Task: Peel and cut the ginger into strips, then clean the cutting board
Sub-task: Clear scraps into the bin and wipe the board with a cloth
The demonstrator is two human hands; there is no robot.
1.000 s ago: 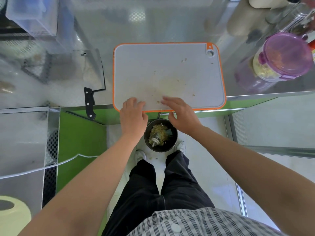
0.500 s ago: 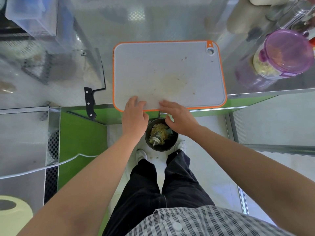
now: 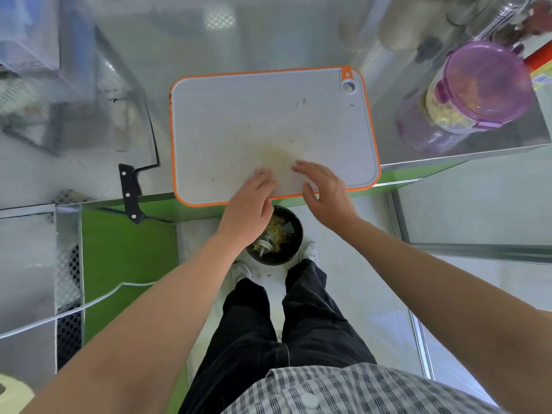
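Scraps (image 3: 276, 233) sit in the round black floor bin (image 3: 294, 249). Above it, left hand (image 3: 249, 204) and right hand (image 3: 325, 192) are spread flat and empty over the orange-rimmed grey cutting board (image 3: 268, 121), which overhangs the steel counter's (image 3: 98, 180) front edge; leaning there could tip it.

Both bare forearms reach forward, the left hand (image 3: 249, 201) lying palm down with fingers close together, and the right hand (image 3: 324, 191) beside it, slightly apart, fingers straight and thumb spread, holding nothing.
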